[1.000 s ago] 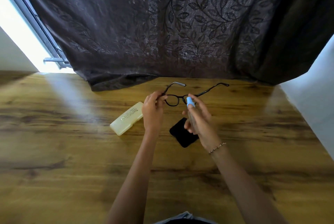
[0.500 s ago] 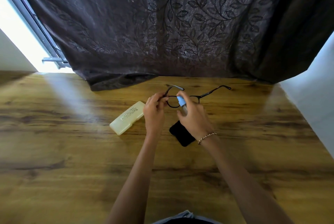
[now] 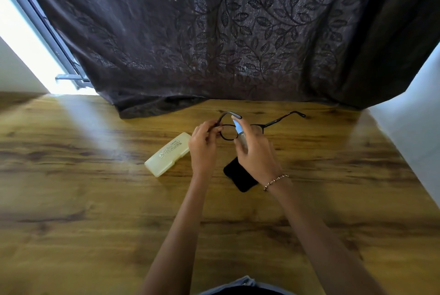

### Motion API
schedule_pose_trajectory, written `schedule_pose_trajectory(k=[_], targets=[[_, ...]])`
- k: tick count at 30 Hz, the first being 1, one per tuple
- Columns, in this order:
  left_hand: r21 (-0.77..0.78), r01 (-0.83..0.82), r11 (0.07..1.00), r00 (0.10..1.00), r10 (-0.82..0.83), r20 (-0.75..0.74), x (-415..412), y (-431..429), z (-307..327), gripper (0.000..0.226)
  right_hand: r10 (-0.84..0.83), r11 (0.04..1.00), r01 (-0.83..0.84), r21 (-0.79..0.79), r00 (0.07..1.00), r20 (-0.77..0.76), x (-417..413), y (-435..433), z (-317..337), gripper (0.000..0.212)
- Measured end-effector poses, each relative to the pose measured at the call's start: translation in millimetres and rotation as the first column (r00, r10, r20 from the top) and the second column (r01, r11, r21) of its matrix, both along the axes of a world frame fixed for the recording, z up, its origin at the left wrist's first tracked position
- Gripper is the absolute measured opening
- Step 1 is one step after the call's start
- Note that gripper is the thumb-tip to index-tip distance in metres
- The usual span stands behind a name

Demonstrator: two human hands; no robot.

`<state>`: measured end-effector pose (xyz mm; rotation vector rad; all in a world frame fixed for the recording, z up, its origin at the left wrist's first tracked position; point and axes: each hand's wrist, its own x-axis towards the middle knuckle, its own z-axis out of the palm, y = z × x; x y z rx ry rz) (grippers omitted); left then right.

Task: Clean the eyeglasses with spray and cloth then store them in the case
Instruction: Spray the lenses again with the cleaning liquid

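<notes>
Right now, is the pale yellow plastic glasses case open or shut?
Shut: the pale yellow case lies as one closed slab, no interior showing.

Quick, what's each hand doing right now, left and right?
Left hand: closed, pinching the eyeglasses at the frame's corner.
Right hand: closed, holding the spray bottle up to the lenses.

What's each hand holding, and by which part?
Left hand pinches the eyeglasses at the frame's hinge corner; right hand grips the spray bottle around its body.
</notes>
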<state>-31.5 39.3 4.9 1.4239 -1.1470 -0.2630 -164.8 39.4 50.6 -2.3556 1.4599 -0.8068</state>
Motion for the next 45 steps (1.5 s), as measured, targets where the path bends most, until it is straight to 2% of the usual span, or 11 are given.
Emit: schedule_pose_trajectory(k=[4,9,14,23,33,41,45], targets=[[0.004,0.003,1.000,1.000,-0.003,0.002,0.1,-0.3,-3.0,0.013,-0.018,0.999,0.015,0.052,0.999,0.045,-2.8,0.9,-2.4,0.060],[-0.005,-0.008,1.000,1.000,0.008,0.002,0.2,-0.8,-3.2,0.015,-0.073,0.997,0.075,-0.016,0.994,0.081,-0.8,2.7,0.7,0.061],[-0.007,-0.011,1.000,1.000,0.011,0.000,0.9,-0.6,-2.4,0.014,-0.064,0.998,0.064,-0.021,0.998,0.004,0.8,0.6,0.4,0.066],[0.007,0.001,1.000,1.000,-0.001,-0.021,1.2,0.7,-4.0,0.013,-0.190,0.982,0.190,0.004,0.981,0.047,-7.7,1.3,-6.2,0.060],[0.005,0.010,1.000,0.999,-0.010,-0.035,1.8,0.9,-6.0,0.015,-0.187,0.980,0.184,0.080,0.982,0.032,-41.9,-4.2,-12.7,0.061],[0.011,0.010,1.000,1.000,-0.009,-0.023,3.5,1.7,-6.1,0.017,-0.221,0.975,0.221,0.019,0.966,0.131,-33.8,-2.3,-7.8,0.058],[0.006,-0.006,1.000,1.000,0.006,-0.015,3.6,2.6,-5.1,0.018,-0.183,0.983,0.184,-0.012,0.981,0.058,-34.5,-7.7,-7.3,0.061]])
